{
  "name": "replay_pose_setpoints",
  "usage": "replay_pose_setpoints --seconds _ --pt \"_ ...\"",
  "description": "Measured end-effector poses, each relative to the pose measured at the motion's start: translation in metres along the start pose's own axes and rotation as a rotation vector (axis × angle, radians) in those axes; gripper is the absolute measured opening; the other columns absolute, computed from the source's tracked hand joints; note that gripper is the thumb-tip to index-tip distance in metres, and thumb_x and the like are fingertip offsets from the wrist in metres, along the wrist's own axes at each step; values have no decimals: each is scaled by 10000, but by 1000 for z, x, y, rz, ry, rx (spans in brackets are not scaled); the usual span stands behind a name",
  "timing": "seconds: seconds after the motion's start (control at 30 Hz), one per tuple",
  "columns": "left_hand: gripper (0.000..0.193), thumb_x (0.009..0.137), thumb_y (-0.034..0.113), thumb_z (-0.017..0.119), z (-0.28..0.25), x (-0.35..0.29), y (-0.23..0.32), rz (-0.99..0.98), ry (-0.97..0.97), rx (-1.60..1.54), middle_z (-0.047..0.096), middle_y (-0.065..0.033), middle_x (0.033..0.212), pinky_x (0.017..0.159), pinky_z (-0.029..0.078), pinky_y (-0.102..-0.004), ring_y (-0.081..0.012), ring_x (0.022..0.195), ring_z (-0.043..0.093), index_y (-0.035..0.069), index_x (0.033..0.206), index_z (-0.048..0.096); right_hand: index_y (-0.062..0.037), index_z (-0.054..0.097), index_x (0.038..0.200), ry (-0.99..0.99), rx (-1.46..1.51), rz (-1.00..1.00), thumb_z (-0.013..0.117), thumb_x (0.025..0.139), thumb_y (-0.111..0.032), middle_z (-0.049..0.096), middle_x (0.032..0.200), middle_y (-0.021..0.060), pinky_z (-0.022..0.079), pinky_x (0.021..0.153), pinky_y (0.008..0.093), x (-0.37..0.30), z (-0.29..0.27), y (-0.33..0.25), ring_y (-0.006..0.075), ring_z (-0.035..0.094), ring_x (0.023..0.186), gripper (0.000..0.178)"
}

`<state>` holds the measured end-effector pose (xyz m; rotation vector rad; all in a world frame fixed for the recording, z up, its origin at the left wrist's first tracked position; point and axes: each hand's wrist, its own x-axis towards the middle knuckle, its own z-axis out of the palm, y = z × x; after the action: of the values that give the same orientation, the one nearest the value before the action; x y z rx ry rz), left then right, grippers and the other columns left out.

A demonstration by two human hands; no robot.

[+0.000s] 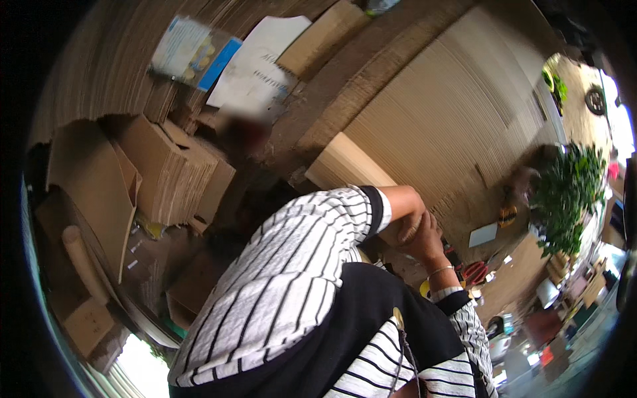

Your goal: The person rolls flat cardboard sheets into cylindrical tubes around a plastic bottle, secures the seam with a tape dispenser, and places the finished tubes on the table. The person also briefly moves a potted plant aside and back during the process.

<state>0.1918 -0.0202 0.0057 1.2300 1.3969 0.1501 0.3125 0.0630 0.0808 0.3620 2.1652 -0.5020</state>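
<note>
My left hand (407, 211) bends down at the wrist beyond a striped sleeve with a black cuff. My right hand (424, 240), with a thin bracelet at its wrist, meets it from below. The two hands touch and overlap. Their fingers look curled in, and whatever lies between them is hidden. Just beyond my left forearm a folded strip of cardboard (352, 162) shows its pale side; my sleeve covers its lower end. Large flat cardboard sheets (451, 99) lie past the hands. A red and black object (472, 272) sits close to my right wrist, its kind unclear.
Stacked folded cardboard (169, 169) stands at the left beside a leaning cardboard sheet (89, 179). A white sheet with handwriting (255, 66) and a printed blue and white packet (192, 53) lie at the upper left. A leafy plant (570, 196) stands at the right, near a small pale card (482, 235).
</note>
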Motion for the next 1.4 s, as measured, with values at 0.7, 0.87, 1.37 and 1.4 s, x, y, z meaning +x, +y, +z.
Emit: replay_pose_setpoints --seconds 0.7,0.87,1.37,1.4 --pt "720 658 563 822 -7 3 25 179 219 34 647 4 1294 974 462 -497 -245 1203 598 195 1257 669 -44 476 1323 -196 350 -205 941 514 -120 594 1283 96 467 1006 360 11 -17 -11 213 582 1163 936" --pt "745 646 574 823 -9 -3 19 193 250 17 648 -2 1289 976 459 -496 -246 1205 596 188 1262 663 -57 489 1328 -266 298 -172 946 503 -109 574 1327 92 460 1023 365 17 -33 -38 207 561 1195 945" --pt "820 609 607 827 -19 -13 16 177 343 -24 650 -17 1276 984 452 -491 -248 1209 589 168 1279 646 -59 355 1394 -346 165 -207 942 544 -235 516 1329 157 450 1019 419 42 -57 -9 311 531 1205 1048" --pt "825 607 609 827 -18 -13 15 173 348 -25 650 -18 1275 984 451 -491 -248 1209 588 167 1280 645 -57 346 1399 -329 144 -214 940 549 -241 506 1338 162 444 1024 423 42 -59 -8 318 523 1214 1054"
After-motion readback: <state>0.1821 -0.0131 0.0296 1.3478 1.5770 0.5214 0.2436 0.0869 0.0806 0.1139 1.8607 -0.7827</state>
